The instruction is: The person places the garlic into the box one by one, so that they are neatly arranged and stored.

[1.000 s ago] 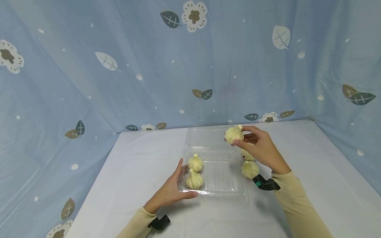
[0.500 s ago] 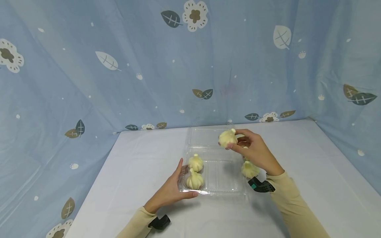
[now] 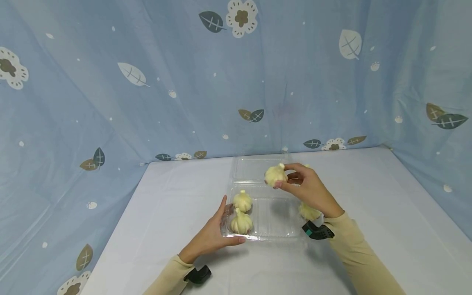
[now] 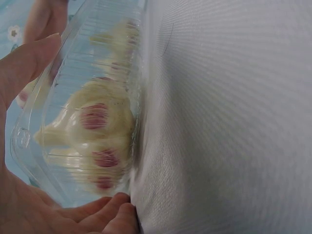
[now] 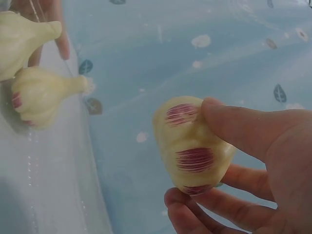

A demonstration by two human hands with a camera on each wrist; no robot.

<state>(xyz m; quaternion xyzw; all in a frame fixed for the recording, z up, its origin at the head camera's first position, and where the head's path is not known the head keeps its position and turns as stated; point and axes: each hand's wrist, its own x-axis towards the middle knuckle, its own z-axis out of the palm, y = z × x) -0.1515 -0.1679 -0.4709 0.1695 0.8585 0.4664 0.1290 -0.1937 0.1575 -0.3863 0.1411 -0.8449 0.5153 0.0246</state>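
A clear plastic clamshell box [image 3: 273,237] lies unfolded on the white table. My left hand [image 3: 210,237] grips its left end, thumb along the front edge and fingers round the side. Inside that end sit two garlic bulbs, the rear bulb [image 3: 242,201] and the front bulb [image 3: 241,223]; purple-marked garlic [image 4: 95,122] shows through the wall in the left wrist view. My right hand [image 3: 313,190] pinches another garlic bulb [image 3: 275,175] between thumb and fingers, held above the box. The purple-streaked side of this bulb [image 5: 192,151] faces the right wrist camera.
At the box's right edge a garlic bulb [image 3: 308,212] lies partly hidden by my right hand. A sliver of garlic [image 3: 307,165] shows past the hand's far side. The open lid [image 3: 252,169] reaches back toward the patterned blue curtain [image 3: 206,102].
My right hand has carried its garlic bulb leftward and somewhat down toward the box, covering more of the garlic at the right. The left hand and box have stayed put.
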